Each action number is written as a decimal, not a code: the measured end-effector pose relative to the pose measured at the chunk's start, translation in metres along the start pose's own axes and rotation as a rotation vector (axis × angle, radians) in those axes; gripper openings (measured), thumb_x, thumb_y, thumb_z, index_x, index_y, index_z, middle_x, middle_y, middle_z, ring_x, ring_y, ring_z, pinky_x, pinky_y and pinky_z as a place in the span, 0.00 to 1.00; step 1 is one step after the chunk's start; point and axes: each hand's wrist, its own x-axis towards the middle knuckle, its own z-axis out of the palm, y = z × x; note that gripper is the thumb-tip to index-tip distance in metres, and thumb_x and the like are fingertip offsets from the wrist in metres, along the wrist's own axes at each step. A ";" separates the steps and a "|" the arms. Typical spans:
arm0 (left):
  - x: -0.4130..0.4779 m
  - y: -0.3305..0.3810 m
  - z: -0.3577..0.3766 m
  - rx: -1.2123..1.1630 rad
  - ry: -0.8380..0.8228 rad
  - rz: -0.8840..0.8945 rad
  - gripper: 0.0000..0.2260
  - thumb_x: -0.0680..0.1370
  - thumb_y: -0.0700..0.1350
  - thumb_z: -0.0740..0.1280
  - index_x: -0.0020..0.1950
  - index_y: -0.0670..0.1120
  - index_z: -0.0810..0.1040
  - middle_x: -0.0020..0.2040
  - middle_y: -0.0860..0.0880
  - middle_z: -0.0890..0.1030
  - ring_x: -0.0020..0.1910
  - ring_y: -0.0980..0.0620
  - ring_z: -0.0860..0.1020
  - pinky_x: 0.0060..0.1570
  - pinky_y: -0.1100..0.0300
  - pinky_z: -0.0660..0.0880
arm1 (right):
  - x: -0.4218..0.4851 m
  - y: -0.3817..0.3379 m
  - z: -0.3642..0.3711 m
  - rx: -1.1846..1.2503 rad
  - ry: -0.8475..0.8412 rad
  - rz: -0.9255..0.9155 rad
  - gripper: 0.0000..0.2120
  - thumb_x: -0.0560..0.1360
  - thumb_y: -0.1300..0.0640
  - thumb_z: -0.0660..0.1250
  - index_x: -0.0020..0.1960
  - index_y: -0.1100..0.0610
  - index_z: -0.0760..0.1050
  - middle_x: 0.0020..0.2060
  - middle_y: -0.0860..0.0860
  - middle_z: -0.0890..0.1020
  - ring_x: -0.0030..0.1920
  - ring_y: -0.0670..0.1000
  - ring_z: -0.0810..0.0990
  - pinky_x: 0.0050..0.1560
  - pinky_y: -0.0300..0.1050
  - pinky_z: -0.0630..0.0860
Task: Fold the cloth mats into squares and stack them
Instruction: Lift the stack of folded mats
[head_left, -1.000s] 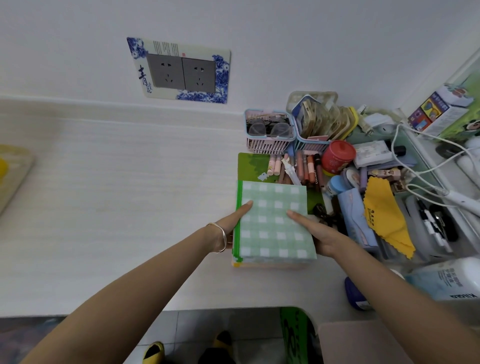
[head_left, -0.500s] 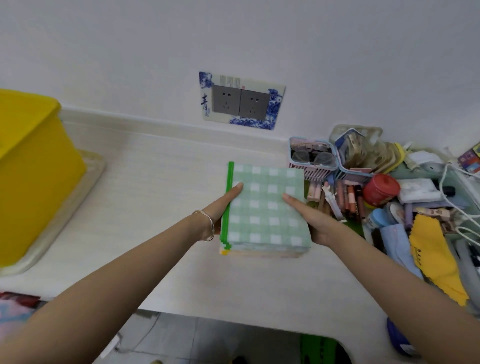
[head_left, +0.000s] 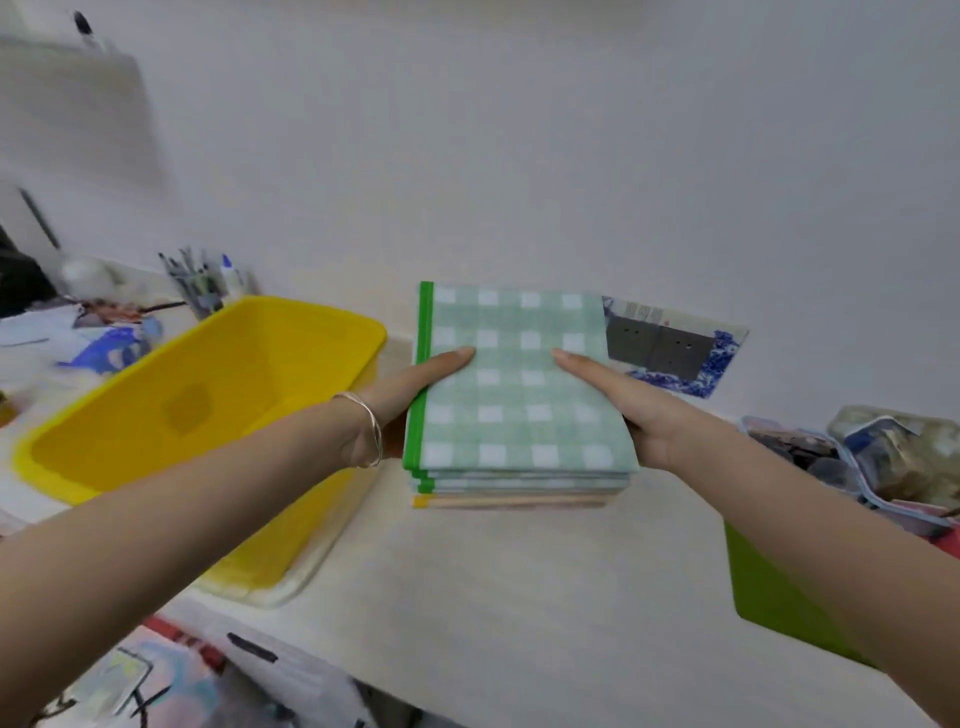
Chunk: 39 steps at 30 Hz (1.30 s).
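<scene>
Head view: two bare forearms reach out over a pale table; much of the surroundings is blurred.
Stack: a stack of folded mats is held between both hands, apparently lifted clear of the table, just right of the yellow bin.
Top mat: the top mat is green-and-white check, folded close to square, with a solid green border down its left edge. An orange-edged layer lies at the bottom of the stack.
Left hand: the left hand clamps the stack's left side, thumb flat on the top mat, fingers hidden underneath. A thin bracelet circles the wrist.
Right hand: the right hand clamps the right side the same way, thumb lying on top, fingers out of sight below.
Bin: the yellow bin stands open on a pale tray at the left of the table.
Wall: a socket plate with a blue pattern is partly covered by the stack's upper right corner.
Far left: a pen holder, blurred.
Right edge: clear baskets of small items, and a lime-green object under the right forearm.
</scene>
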 end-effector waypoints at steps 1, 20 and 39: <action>-0.010 0.006 -0.017 0.000 0.014 0.009 0.26 0.61 0.60 0.72 0.54 0.47 0.80 0.51 0.44 0.84 0.52 0.44 0.82 0.57 0.47 0.76 | 0.005 -0.008 0.018 -0.010 -0.030 -0.009 0.15 0.75 0.47 0.65 0.57 0.53 0.77 0.50 0.52 0.85 0.49 0.51 0.84 0.49 0.47 0.81; -0.038 0.011 -0.248 -0.363 0.397 0.012 0.23 0.63 0.56 0.71 0.54 0.46 0.79 0.50 0.42 0.84 0.47 0.44 0.83 0.50 0.48 0.78 | 0.209 -0.067 0.245 -0.393 -0.499 0.194 0.24 0.71 0.46 0.66 0.63 0.56 0.74 0.56 0.54 0.82 0.55 0.53 0.81 0.54 0.49 0.78; 0.105 -0.098 -0.269 -0.440 0.679 -0.496 0.23 0.73 0.64 0.63 0.48 0.44 0.73 0.46 0.46 0.80 0.45 0.48 0.79 0.48 0.55 0.77 | 0.415 0.015 0.260 -0.950 -0.776 0.556 0.26 0.68 0.45 0.68 0.63 0.55 0.73 0.54 0.51 0.83 0.53 0.50 0.82 0.50 0.45 0.80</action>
